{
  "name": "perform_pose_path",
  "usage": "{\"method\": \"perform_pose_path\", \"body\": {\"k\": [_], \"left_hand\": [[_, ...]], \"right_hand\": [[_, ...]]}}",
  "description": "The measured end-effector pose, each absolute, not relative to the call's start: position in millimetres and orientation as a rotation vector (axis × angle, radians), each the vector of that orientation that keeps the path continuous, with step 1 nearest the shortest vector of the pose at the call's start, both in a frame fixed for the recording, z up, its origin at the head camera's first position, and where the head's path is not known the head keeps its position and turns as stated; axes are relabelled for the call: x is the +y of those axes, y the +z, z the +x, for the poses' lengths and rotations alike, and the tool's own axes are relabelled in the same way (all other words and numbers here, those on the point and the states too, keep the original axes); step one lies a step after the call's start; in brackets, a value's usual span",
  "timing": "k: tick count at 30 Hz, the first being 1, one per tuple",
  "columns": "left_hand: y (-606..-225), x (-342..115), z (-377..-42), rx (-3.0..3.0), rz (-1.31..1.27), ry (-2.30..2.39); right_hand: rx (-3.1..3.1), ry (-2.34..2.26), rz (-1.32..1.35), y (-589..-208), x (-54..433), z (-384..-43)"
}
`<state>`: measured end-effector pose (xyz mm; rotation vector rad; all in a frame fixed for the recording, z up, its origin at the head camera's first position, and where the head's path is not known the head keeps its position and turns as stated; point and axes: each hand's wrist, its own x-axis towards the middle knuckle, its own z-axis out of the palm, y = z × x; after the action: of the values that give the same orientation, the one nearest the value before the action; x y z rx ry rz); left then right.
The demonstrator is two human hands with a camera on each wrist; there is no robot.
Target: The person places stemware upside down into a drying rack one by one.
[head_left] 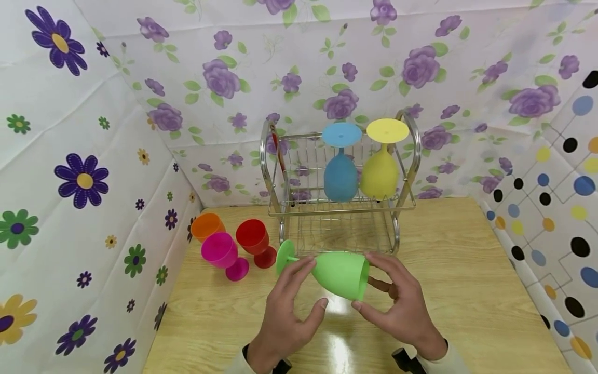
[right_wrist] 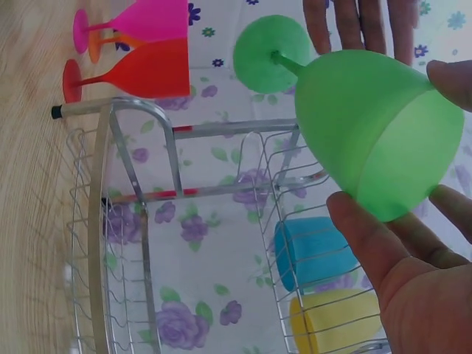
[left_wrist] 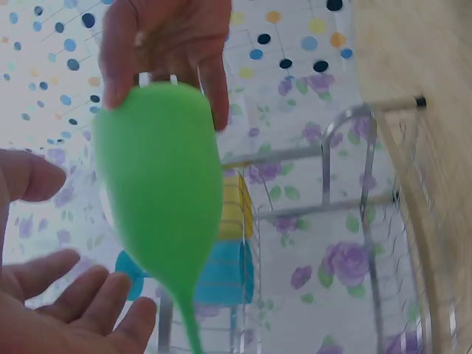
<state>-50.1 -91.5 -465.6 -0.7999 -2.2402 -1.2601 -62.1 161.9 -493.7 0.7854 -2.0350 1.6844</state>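
One green goblet (head_left: 338, 272) hangs tilted on its side in front of the rack, its smooth, egg-shaped bowl opening toward your right and its thin stem and flat round foot pointing left. Your right hand (head_left: 404, 296) pinches it at the rim, thumb and fingers partly spread across the round mouth. Your left hand (head_left: 289, 311) is spread wide beside the bowl's narrow end, gripping nothing; you cannot tell whether a fingertip brushes it. Behind, the shiny metal rack (head_left: 327, 212), all bent tubes and thin wires, holds a blue goblet (head_left: 340, 179) and a yellow goblet (head_left: 379, 174) upside down on its upper tier, disc feet uppermost. To the rack's left, the orange goblet (head_left: 207, 225), pink goblet (head_left: 218, 250) and glossy red goblet (head_left: 253, 237) stand upright on the pale wood-grained table (head_left: 467, 280).
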Motion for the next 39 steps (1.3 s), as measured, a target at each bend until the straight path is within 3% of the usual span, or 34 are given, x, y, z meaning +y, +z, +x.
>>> {"method": "perform_pose_path", "body": {"k": [8, 13, 21, 39], "left_hand": [[-466, -80, -27, -1.953, -0.358, -2.172], [-467, -74, -30, -1.763, -0.095, -2.641], [-479, -63, -45, -1.45, -0.222, -2.983], [-480, -66, -54, -1.328, -0.368, -3.054]], "right_hand": [[-1.864, 1.868, 0.791, -495, 163, -63], [-1.809, 1.941, 0.812, -491, 162, -63], [-1.732, 2.044, 0.833, -489, 153, -60], [-1.597, 2.123, 0.886, -496, 138, -56]]}}
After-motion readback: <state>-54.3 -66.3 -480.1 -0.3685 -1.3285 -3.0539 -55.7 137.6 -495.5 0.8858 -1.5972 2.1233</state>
